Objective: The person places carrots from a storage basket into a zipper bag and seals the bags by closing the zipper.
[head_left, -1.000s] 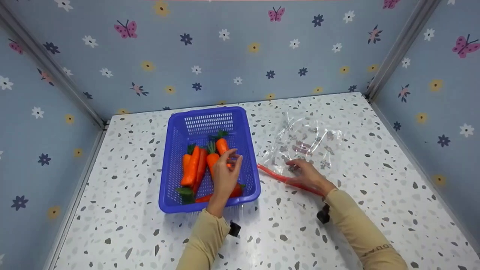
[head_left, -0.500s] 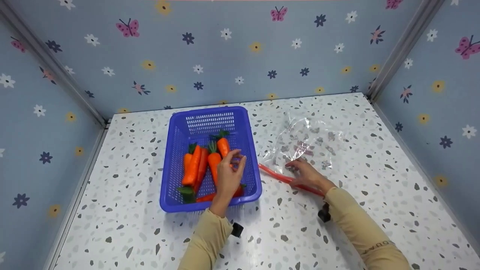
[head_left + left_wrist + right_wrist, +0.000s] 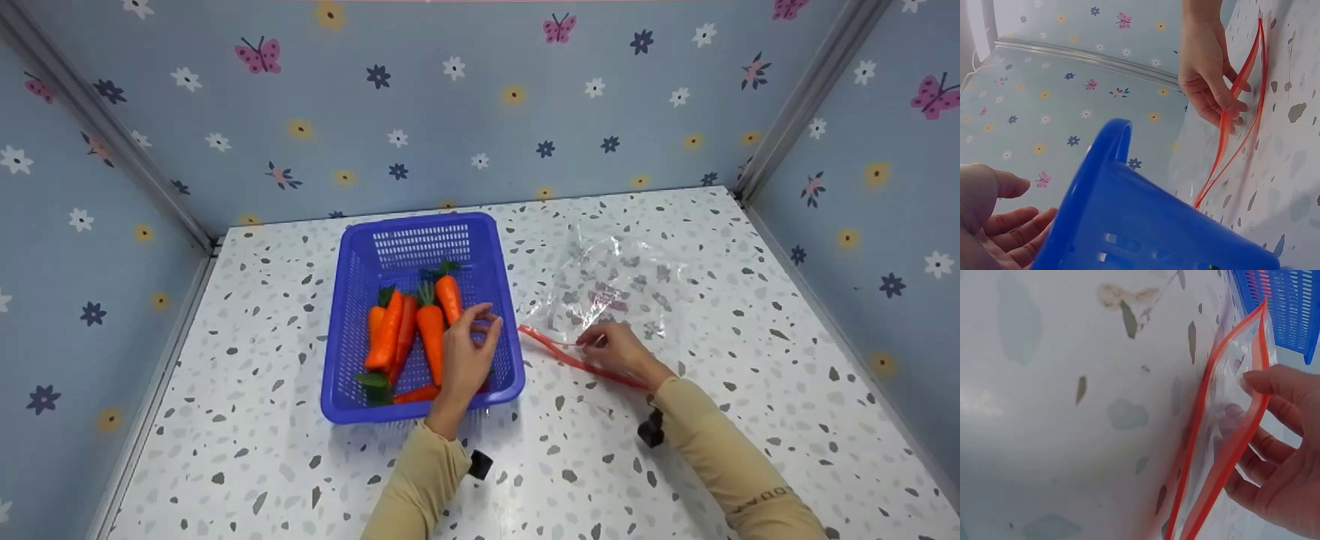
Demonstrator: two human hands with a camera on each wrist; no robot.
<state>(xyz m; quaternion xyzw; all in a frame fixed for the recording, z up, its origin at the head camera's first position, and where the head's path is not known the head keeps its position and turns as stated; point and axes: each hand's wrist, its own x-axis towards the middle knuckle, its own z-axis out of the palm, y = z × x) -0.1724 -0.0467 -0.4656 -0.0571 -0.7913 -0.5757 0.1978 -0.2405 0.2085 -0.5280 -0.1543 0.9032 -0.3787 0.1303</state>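
A clear zip bag (image 3: 626,281) with a printed pattern lies flat on the table, its red zip edge (image 3: 551,349) toward me. My right hand (image 3: 619,352) pinches one side of that edge between thumb and fingers. In the right wrist view the two red strips (image 3: 1199,416) stand apart, so the bag's mouth gapes. My left hand (image 3: 465,360) hovers over the right part of a blue basket (image 3: 330,352), fingers loosely bent and holding nothing. Inside the basket lie several orange carrots (image 3: 431,330) with green tops; the left hand hides some of them.
Blue flowered walls (image 3: 480,105) enclose the speckled white table (image 3: 247,315) at the back and both sides. The basket stands left of the bag, its right rim close to the zip edge's left end.
My right hand has pulled one side of the zip edge up, and the red strips have parted. My left hand has shifted slightly right over the basket.
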